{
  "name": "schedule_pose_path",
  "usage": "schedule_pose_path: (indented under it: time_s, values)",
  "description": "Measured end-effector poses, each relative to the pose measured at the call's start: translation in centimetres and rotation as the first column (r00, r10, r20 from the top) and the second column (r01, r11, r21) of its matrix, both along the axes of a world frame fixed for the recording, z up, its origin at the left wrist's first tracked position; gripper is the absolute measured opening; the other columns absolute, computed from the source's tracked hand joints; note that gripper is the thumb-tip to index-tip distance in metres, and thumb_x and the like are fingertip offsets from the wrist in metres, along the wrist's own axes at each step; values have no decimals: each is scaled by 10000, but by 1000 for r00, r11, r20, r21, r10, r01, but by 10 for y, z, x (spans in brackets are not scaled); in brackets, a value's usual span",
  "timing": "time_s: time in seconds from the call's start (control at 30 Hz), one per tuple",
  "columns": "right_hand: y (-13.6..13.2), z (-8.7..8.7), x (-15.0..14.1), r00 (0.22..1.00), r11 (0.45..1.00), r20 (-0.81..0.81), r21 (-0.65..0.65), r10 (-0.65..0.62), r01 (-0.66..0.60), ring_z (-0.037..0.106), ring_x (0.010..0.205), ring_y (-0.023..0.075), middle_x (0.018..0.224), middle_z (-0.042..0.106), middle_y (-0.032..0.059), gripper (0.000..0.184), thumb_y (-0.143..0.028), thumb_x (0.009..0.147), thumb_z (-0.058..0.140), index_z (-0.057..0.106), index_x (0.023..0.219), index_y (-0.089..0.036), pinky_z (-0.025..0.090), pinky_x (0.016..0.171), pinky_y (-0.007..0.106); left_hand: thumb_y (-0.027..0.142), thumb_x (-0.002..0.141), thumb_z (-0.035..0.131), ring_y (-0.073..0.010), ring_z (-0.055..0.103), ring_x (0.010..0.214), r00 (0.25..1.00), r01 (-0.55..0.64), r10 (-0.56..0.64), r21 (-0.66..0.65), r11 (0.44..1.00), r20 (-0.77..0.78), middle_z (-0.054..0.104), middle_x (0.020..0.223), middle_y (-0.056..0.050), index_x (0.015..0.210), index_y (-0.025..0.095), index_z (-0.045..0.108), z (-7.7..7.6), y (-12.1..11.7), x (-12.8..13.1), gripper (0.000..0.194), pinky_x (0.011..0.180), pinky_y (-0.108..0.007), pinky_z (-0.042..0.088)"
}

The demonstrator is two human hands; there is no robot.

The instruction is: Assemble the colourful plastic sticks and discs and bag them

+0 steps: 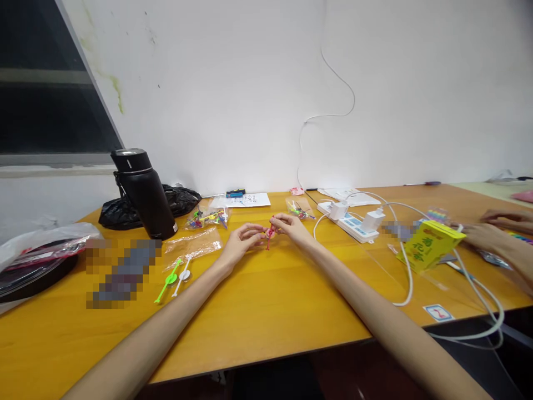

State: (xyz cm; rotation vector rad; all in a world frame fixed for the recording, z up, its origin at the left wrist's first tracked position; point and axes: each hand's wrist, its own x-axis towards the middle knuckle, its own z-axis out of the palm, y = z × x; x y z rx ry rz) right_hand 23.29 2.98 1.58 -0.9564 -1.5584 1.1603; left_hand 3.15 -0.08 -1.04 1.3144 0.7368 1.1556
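Above the middle of the table, a small red plastic arrow spinner [270, 235] is pinched between the fingertips of both hands. It looks like the green and white ones, but fingers hide part of it. My left hand [244, 243] grips its left side and my right hand [290, 228] its upper right. Left of my left forearm lie a green arrow spinner [170, 279] and a white arrow spinner [184, 275], each with a round middle. Behind them is a clear plastic bag [194, 244], lying flat.
Bags of colourful plastic pieces [207, 217] lie farther back. A black bottle [145, 194] stands left. On the right are a power strip [353, 226] with chargers, looping white cables [410, 278] and a yellow box [431, 244]. Another person's hands [495, 233] rest at the far right.
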Motion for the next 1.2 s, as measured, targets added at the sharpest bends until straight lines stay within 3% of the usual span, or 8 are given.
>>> schedule_pose_path:
  time_s: [0.23, 0.33, 0.5, 0.8, 0.9, 1.03, 1.1, 1.2]
  values:
    - [-6, 1, -5, 998, 998, 28, 6, 59, -59, 610, 753, 147, 787, 689, 25, 433, -590, 755, 750, 653, 810, -171, 456, 758, 285, 440, 822, 750, -256, 691, 1056, 999, -12, 14, 38, 999, -51, 722, 1151, -110, 1049, 182, 719, 2, -3, 3, 344, 897, -390, 571]
    - [-8, 1, -8, 996, 997, 56, 26, 76, -78, 589, 733, 142, 783, 686, 24, 434, -588, 751, 752, 662, 813, -168, 453, 743, 282, 470, 860, 691, -248, 670, 1020, 985, -73, 97, 164, 984, -145, 708, 1076, -101, 993, 191, 739, 6, -7, 4, 313, 803, -336, 575]
    - [-9, 1, -10, 996, 997, 57, 17, 72, -73, 577, 723, 140, 760, 658, 7, 454, -601, 716, 762, 649, 815, -173, 455, 740, 284, 396, 866, 694, -195, 621, 860, 913, -108, 259, 424, 899, -316, 667, 971, -66, 931, 218, 763, 21, -18, 3, 202, 757, -278, 501]
    - [-26, 8, -16, 965, 967, 103, 52, 243, -249, 588, 772, 145, 889, 702, 44, 406, -566, 827, 706, 707, 936, -175, 478, 777, 283, 337, 890, 624, -180, 552, 657, 746, 24, 332, 522, 853, -577, 662, 747, -15, 854, 216, 717, 50, -47, -17, 157, 625, -274, 377]
    - [-26, 5, -17, 948, 950, 116, 68, 296, -305, 609, 800, 149, 950, 717, 55, 419, -562, 892, 648, 709, 1077, -191, 495, 785, 285, 359, 900, 601, -193, 593, 703, 727, 21, 324, 491, 871, -605, 691, 800, -26, 872, 218, 705, 51, -63, -35, 177, 653, -278, 419]
    - [-23, 3, -16, 954, 957, 113, 53, 277, -284, 620, 793, 145, 947, 722, 64, 415, -542, 907, 641, 691, 1109, -183, 507, 778, 283, 464, 903, 576, -220, 654, 775, 658, -116, 388, 423, 899, -645, 717, 878, -36, 938, 230, 692, 51, -84, -83, 263, 692, -292, 492]
    - [-22, 5, -15, 957, 960, 106, 50, 269, -275, 619, 788, 144, 941, 722, 65, 396, -531, 910, 637, 691, 1084, -180, 508, 782, 282, 524, 882, 582, -226, 674, 797, 580, -212, 432, 383, 899, -691, 730, 940, -35, 998, 240, 698, 50, -91, -117, 328, 712, -296, 513]
    - [-22, 5, -14, 957, 959, 97, 49, 274, -279, 617, 784, 143, 919, 718, 59, 368, -513, 910, 634, 692, 1057, -180, 506, 777, 278, 568, 843, 598, -254, 673, 965, 379, -368, 565, 441, 818, -732, 742, 1027, -13, 971, 251, 713, 45, -98, -166, 361, 847, -309, 500]
